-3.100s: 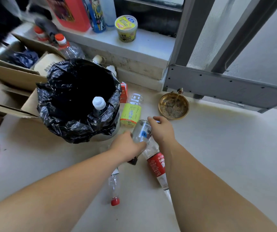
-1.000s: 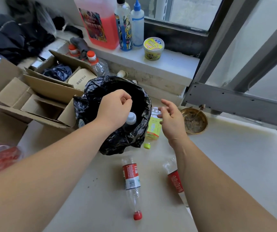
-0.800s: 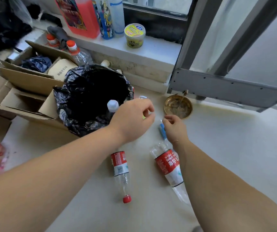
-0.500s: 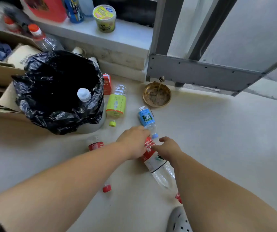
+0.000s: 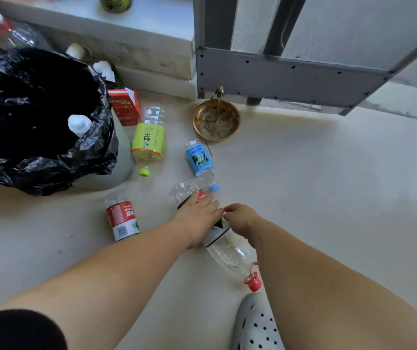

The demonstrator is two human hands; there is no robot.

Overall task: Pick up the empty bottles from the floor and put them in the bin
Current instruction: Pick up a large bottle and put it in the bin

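A clear bottle with a red label (image 5: 228,250) lies on the floor, its red cap hanging open toward my foot. My left hand (image 5: 197,214) lies over its label and my right hand (image 5: 242,218) closes on it from the right. Just beyond it lies a blue-label bottle (image 5: 199,159). A green-label bottle (image 5: 148,138) rests against the bin. A second red-label bottle (image 5: 122,218) lies to the left. The bin (image 5: 120,170), lined with a black bag, stands at the left with a white-capped bottle (image 5: 78,125) inside.
A brass dish (image 5: 216,121) sits on the floor by a grey door frame (image 5: 290,77). A red carton (image 5: 124,106) stands behind the bin. My grey shoe (image 5: 255,324) is at the bottom. A window ledge (image 5: 126,24) holds a tub and bottles.
My hands left the bin's opening and came down to the floor. Both now rest on the red-label bottle, and the view has moved closer to the floor.
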